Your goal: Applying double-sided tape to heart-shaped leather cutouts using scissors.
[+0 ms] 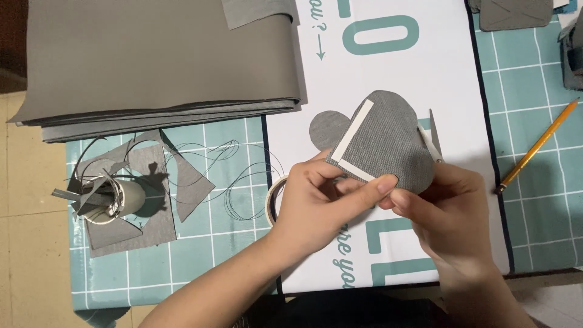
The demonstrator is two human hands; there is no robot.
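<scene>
Fabric piece [388, 146] sits pinched between my left hand [319, 203] and right hand [446, 209]; pressing the white tape strip [353, 130] flat from my thumbs outward should avoid wrinkles.

Both hands hold a grey fabric piece [388, 143] with white tape strips along two edges; the left hand [316, 203] pinches its lower corner, the right hand [446, 209] grips its right edge. A tape roll [274, 197] lies by the left hand, a pencil [537, 146] to the right, and folded grey fabric [158, 61] and scraps [146, 200] sit on the counter [534, 79].
</scene>
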